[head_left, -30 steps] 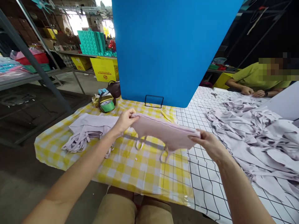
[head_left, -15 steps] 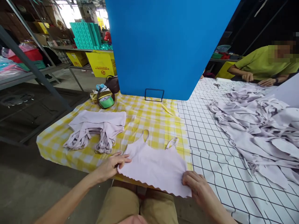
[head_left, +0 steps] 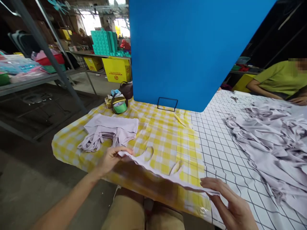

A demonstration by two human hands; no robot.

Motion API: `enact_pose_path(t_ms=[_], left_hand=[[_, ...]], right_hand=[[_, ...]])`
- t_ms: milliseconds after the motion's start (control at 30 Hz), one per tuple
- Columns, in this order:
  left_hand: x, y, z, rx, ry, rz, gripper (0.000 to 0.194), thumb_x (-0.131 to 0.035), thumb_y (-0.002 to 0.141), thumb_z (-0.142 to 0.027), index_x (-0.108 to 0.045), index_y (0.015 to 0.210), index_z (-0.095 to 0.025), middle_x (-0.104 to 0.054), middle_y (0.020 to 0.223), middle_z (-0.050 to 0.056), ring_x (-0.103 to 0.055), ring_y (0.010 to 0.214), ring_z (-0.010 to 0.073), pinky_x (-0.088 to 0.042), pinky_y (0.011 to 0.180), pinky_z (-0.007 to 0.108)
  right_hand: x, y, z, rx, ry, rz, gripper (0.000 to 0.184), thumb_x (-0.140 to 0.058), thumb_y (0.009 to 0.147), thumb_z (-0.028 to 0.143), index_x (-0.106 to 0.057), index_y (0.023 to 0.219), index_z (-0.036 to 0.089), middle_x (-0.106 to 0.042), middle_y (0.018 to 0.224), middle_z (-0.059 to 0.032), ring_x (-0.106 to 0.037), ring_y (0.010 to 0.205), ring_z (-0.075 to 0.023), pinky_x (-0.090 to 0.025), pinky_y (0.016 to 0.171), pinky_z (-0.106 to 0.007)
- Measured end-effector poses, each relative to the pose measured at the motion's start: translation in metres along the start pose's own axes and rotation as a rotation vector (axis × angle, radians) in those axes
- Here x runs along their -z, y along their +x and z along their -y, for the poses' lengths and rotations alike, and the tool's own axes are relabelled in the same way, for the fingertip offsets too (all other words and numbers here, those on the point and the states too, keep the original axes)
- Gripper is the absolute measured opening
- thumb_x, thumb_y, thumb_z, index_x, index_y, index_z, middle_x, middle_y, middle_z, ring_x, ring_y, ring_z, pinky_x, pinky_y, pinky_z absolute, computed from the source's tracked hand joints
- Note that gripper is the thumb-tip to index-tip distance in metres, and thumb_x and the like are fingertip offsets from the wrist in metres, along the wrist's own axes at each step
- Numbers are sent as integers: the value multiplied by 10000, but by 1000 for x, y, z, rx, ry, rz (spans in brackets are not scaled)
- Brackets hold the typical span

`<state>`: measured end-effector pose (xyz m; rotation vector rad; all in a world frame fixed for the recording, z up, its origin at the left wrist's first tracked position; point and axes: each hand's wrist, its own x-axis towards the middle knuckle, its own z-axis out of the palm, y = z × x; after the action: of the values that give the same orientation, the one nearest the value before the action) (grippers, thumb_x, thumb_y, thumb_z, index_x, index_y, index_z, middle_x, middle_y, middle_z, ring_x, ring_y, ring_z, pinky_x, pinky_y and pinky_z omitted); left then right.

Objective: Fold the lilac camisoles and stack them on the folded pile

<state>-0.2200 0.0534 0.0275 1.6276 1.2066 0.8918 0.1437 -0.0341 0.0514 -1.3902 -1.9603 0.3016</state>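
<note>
Lilac fabric, a thin-strapped top, spans the lower centre of the frame: the left hand pinches one corner between thumb and fingers, and the right hand has the other corner clamped likewise. Its hem runs slanting between the two grips, with the straps beyond it, over a yellow-and-white checked cloth. Just past the left hand, left of centre, lies a stack of similar tops. Towards the right, a white cloth with black grid lines bears a loose lilac heap, with scissors near its upper left. At the checked cloth's far side sits a green tape roll, near a tall blue panel filling the upper centre. Upper left, teal pieces are piled above yellow boxes; at the right edge is a person in a yellow-green shirt.
</note>
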Motion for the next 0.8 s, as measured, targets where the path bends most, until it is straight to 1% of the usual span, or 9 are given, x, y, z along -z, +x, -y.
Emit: enact_pose_path(t_ms=[100,167,200,300,400,500,600,700,800], left_hand=[[43,-5,-12,66,20,-304,299,-574,669,-447,-666,789,-189,-688,831,52,-622,787,232,-509,685,307],[75,-12,-12,65,33,-486,355,-607,632,-502,-663,785,-187,-667,771,45,-596,712,215,-495,628,292],[91,-16,-10,61,26,-541,371,-619,624,-516,-662,783,-184,-659,755,43,-586,700,209,-490,622,288],[135,-18,-1,79,-41,-609,378,-647,617,-523,-652,757,-172,-644,715,36,-583,685,191,-485,631,278],[165,0,14,128,-95,-633,440,-667,578,-540,-633,793,-157,-647,701,31,-591,665,184,-482,620,276],[182,35,37,126,44,-638,548,-608,550,-619,-618,810,-137,-660,732,58,-604,722,213,-482,650,291],[190,71,61,168,215,-630,545,-515,593,-631,-611,784,-130,-663,727,65,-605,739,218,-468,638,280],[195,95,78,226,338,-647,399,-495,657,-516,-602,719,-137,-651,687,49,-591,708,207,-427,591,254],[200,109,86,296,491,-645,261,-479,693,-389,-567,618,-155,-613,609,26,-572,671,197,-374,564,240]], right_hand=[[-5,36,40,89,145,9,145,-477,841,244,-606,885,293,-646,813,-54,-614,723,-216,-479,577,-298],[-21,56,64,151,240,20,133,-461,855,231,-586,849,276,-619,746,-42,-582,673,-197,-454,578,-294],[-33,66,73,171,277,27,139,-448,864,230,-574,816,265,-604,711,-34,-566,651,-188,-442,590,-294],[-80,100,91,138,347,53,204,-426,876,284,-528,708,232,-567,631,-12,-527,598,-163,-411,599,-283],[-133,142,91,2,405,101,270,-414,852,369,-497,649,211,-555,612,-2,-512,583,-148,-393,561,-251],[-182,189,79,-119,389,140,241,-414,799,358,-491,630,204,-545,589,3,-499,577,-149,-379,546,-244],[-217,225,61,-179,340,132,219,-422,763,321,-440,575,211,-495,520,14,-463,522,-145,-345,507,-250],[-237,247,47,-239,269,120,230,-446,739,297,-393,529,221,-460,477,23,-440,490,-142,-316,492,-256],[-246,255,39,-271,205,111,228,-462,741,278,-409,527,219,-487,500,15,-457,509,-144,-311,505,-260]])
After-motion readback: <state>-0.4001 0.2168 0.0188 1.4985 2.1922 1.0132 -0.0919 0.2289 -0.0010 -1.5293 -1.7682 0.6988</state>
